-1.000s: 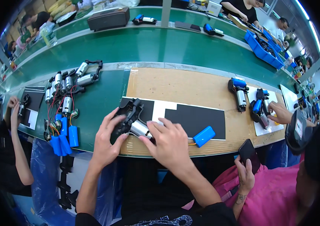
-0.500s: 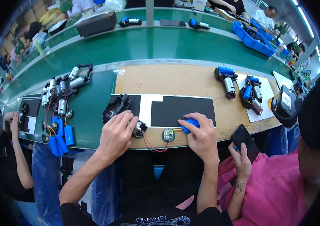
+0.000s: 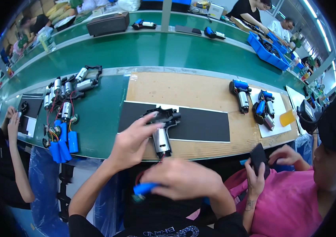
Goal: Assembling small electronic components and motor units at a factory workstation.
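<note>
My left hand point(image 3: 128, 146) grips a black plastic housing point(image 3: 168, 115) by its left side, fingers across its top. A silver cylindrical motor point(image 3: 161, 141) points down out of the housing toward me, and a red wire shows at its lower end. Closer to my body, my right hand point(image 3: 185, 177), smeared by motion, is closed on a blue battery pack point(image 3: 145, 188). A small green circuit board point(image 3: 138, 198) hangs blurred at the pack's lower end. Under the housing lies a black mat point(image 3: 207, 124) with white edges.
Motor assemblies point(image 3: 67, 89) with wires and blue battery packs point(image 3: 60, 146) are heaped at left. More assemblies point(image 3: 264, 104) lie at right on a white sheet, near an orange-yellow roll point(image 3: 288, 117). A person in pink point(image 3: 282, 189) sits close at right, holding a phone point(image 3: 258, 158).
The housing and motor have moved right and turned, so the motor points toward me. My right hand has carried the battery pack off the table, leftward and toward my body.
</note>
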`<state>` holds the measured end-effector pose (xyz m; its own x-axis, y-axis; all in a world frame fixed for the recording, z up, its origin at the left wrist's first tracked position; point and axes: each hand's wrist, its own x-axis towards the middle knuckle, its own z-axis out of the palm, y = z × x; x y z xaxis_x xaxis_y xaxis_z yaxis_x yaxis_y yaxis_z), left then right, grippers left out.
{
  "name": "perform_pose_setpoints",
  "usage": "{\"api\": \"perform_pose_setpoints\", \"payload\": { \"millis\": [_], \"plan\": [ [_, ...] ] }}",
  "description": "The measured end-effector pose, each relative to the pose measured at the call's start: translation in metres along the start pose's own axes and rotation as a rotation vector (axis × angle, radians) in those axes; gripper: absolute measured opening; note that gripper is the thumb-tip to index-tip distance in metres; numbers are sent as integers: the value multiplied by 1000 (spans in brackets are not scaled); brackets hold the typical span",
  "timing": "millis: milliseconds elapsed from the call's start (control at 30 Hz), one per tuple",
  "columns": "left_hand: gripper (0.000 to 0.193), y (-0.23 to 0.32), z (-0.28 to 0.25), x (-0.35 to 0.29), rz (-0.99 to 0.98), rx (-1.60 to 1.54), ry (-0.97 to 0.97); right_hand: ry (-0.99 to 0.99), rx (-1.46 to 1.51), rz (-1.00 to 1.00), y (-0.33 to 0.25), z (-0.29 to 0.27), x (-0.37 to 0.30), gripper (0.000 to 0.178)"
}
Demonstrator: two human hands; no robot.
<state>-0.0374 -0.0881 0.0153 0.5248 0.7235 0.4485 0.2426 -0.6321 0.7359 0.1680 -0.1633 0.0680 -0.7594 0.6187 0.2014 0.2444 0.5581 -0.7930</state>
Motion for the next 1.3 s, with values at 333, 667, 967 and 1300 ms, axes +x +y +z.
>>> {"api": "perform_pose_setpoints", "payload": {
  "millis": [333, 667, 967, 1300],
  "plan": [
    [39, -18, -30, -5, -528, -79, 152, 513, -252, 105, 86, -57, 57, 32],
    [27, -21, -13, 34, -302, 45, 110, 473, -209, 175, 104, -64, 43, 28],
    [27, -34, -14, 26, -313, 33, 181, 507, -483, 92, 106, -35, 37, 34],
    [66, -39, -46, -8, -227, 264, 50, 747, -653, 109, 81, -5, 48, 51]
  ]
}}
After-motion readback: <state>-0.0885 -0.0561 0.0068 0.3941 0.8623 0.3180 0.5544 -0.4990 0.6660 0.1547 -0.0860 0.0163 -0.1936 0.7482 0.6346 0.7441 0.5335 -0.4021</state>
